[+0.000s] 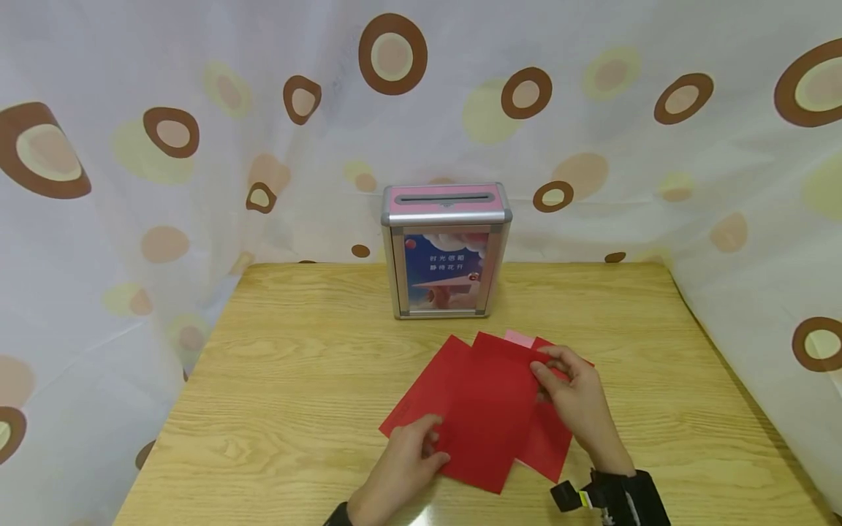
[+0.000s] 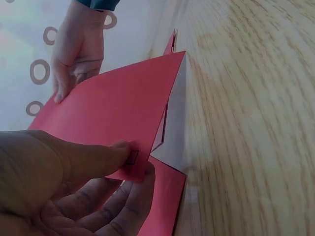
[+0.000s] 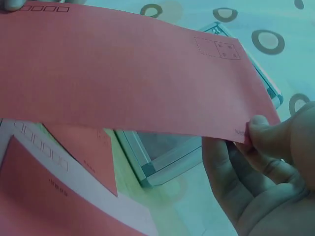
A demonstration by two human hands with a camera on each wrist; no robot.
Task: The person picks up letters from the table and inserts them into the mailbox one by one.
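A red envelope (image 1: 490,409) is held up off the table between both hands, tilted. My left hand (image 1: 409,459) pinches its near left corner, thumb on top and fingers underneath, as the left wrist view shows. At its far right corner my right hand (image 1: 580,398) pinches with thumb and fingertips. Printed postcode boxes and a stamp frame show on its face in the right wrist view. Under it lie more red envelopes, one out to the left (image 1: 421,387) and one to the right (image 1: 547,442). A pale pink envelope (image 1: 518,337) peeks out behind, mostly hidden.
Behind the envelopes stands a silver-framed letter box (image 1: 397,292) with a pink top and a slot (image 1: 444,198). The wood-grain table (image 1: 296,380) ends at a patterned curtain (image 1: 592,109) at the back and sides.
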